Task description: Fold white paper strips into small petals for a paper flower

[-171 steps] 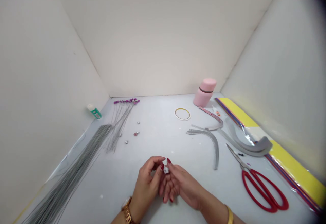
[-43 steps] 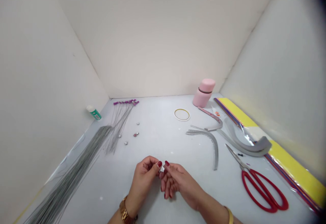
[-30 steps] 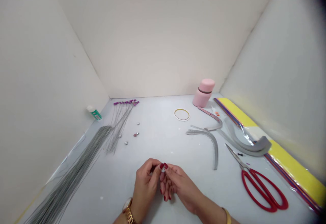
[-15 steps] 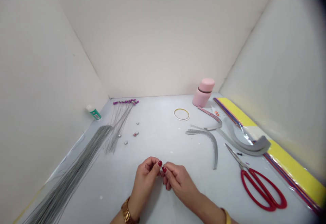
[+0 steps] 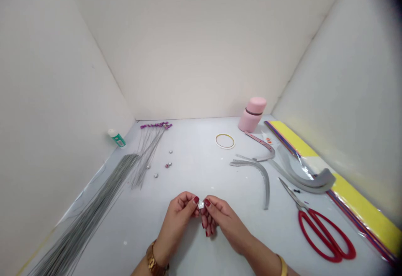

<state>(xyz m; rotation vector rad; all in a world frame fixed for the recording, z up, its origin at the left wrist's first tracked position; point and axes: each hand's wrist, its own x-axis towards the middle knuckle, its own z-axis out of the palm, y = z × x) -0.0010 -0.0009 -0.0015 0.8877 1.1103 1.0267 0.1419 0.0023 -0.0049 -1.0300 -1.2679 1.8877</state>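
Note:
My left hand (image 5: 179, 214) and my right hand (image 5: 224, 220) meet at the near middle of the table, thumbs and fingers pinched. Between both thumb tips is a small shiny whitish-silver piece (image 5: 201, 204), mostly covered by the fingers; its kind is not clear. A short thin dark line shows just below it. Beyond the hands, to the left, lie several small silver pieces (image 5: 156, 176) and one reddish piece (image 5: 166, 166). Grey wire stems with purple tips (image 5: 156, 125) lie farther back on the left.
A long bundle of grey wires (image 5: 94, 209) and a green-white glue tube (image 5: 117, 138) are at left. On the right are red-handled scissors (image 5: 314, 219), grey curved strips (image 5: 265, 179), a pink bottle (image 5: 252, 114), a tape ring (image 5: 225, 147) and coloured sheets (image 5: 354, 196). Walls enclose the table.
My thumb tips have moved slightly apart, so the small shiny piece between them now shows. The lower fingers of my right hand are more extended. Objects on the table stay put.

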